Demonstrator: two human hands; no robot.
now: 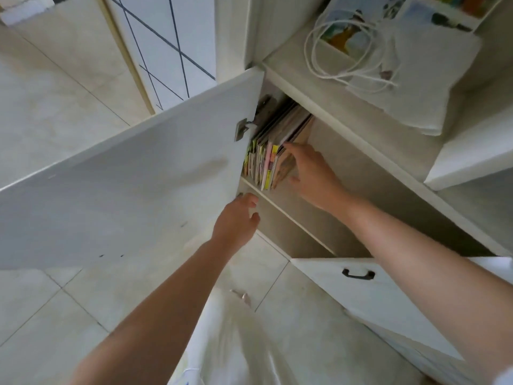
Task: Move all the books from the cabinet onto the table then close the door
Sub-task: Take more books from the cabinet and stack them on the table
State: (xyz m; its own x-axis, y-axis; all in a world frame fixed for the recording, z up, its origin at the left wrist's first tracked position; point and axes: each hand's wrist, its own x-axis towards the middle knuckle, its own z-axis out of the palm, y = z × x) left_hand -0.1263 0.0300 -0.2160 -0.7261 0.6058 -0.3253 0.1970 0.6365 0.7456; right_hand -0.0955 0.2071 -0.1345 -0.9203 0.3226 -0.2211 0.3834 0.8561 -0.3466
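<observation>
Head view: books (273, 151) at 12 o'clock are touched by the spread right hand (312, 176); the door (125, 190) edge is approached by the relaxed, empty left hand (238, 220).

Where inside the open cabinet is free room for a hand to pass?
The shelf is bare right of the books, toward the back wall. It is crowded at the left, where the books pack against the door hinge and the right hand touches them.

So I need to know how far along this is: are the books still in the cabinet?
Yes, still in. The books stand upright on the shelf behind the open door; the right hand touches the outermost.
</observation>
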